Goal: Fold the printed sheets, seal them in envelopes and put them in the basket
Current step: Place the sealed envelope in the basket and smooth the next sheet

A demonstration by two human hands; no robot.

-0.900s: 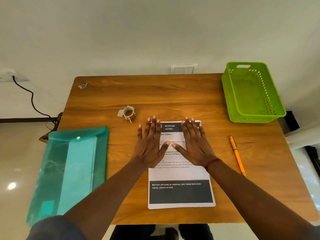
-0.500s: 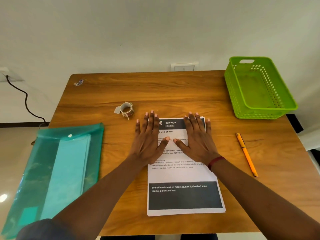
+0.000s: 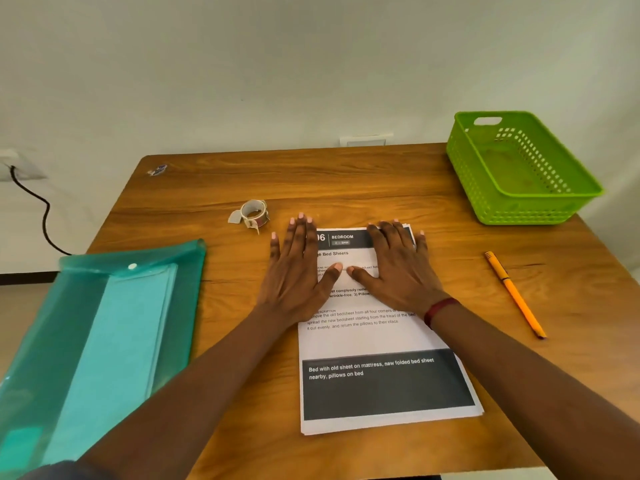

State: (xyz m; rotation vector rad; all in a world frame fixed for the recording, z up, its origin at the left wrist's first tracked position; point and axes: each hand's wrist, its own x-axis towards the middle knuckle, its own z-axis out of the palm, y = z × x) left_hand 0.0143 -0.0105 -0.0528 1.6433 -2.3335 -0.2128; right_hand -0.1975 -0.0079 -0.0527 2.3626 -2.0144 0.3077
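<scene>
Both hands, left hand [image 3: 297, 271] and right hand [image 3: 398, 268], press flat, fingers straight, on the printed sheets' [image 3: 377, 344] far half.

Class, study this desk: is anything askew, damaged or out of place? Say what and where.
The translucent teal plastic folder hangs over the left edge of the wooden table. The stack of white printed sheets is fanned at its corners, not squared. A small crumpled scrap lies at the far left corner.
</scene>
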